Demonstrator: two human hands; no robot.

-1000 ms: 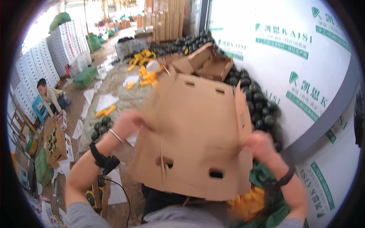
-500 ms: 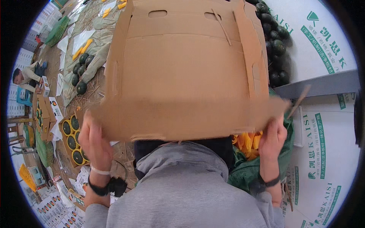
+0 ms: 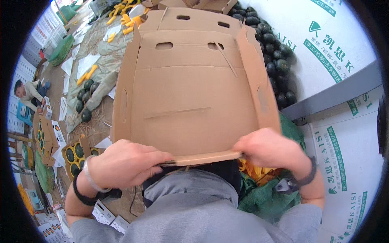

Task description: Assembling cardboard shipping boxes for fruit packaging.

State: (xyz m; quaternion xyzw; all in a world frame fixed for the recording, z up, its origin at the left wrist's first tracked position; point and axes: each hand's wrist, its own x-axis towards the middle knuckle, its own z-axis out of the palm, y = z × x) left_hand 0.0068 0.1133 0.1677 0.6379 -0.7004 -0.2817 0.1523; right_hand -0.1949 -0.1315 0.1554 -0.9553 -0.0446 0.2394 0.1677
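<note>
Gripping one flat cardboard box [image 3: 190, 93] by its near edge, left hand [image 3: 125, 164] and right hand [image 3: 269, 150] clamp shut (long axis running near to far).

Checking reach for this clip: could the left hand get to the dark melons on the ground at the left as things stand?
Probably not at once. The left hand grips the near flap of the cardboard box, and the melons lie well beyond it.

Brown flat cardboard box [image 3: 190, 93] centre, white green-printed panels [image 3: 344, 48] right, small printed cartons [image 3: 103, 212] lower left
</note>
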